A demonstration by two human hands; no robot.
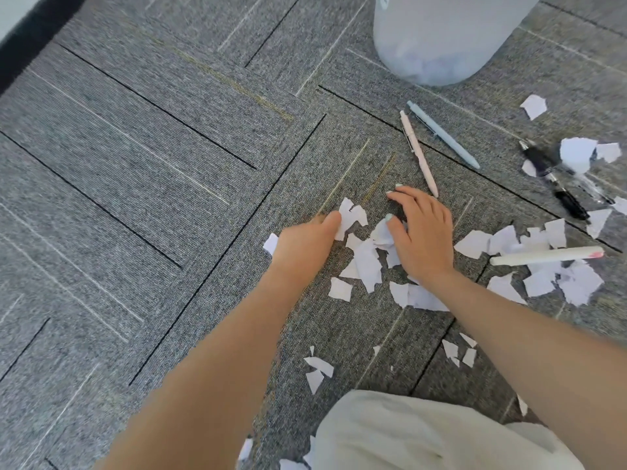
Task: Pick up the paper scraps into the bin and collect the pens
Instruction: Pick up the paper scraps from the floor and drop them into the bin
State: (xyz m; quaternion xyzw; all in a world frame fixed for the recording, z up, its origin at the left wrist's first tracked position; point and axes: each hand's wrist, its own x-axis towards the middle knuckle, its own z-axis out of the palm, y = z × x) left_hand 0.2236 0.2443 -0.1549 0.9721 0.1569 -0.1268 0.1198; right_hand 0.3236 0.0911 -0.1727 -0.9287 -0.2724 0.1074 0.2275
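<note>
Because the torn white paper scraps are thin, light and flat on the grey carpet floor, raking them together may leave the smaller bits behind, and a loose handful could shed pieces on its way to the bin. Both forearms reach forward and down, palms facing the floor. The left hand rests on the carpet, its thumb touching one scrap; its fingers are hidden, so I cannot tell its grip. The right hand curls a narrow grip round a crumpled scrap, apparently. Right of it lies a white marker; beyond it a pink pen, a blue-grey pen, black pens, and farthest the translucent white plastic bin.
</note>
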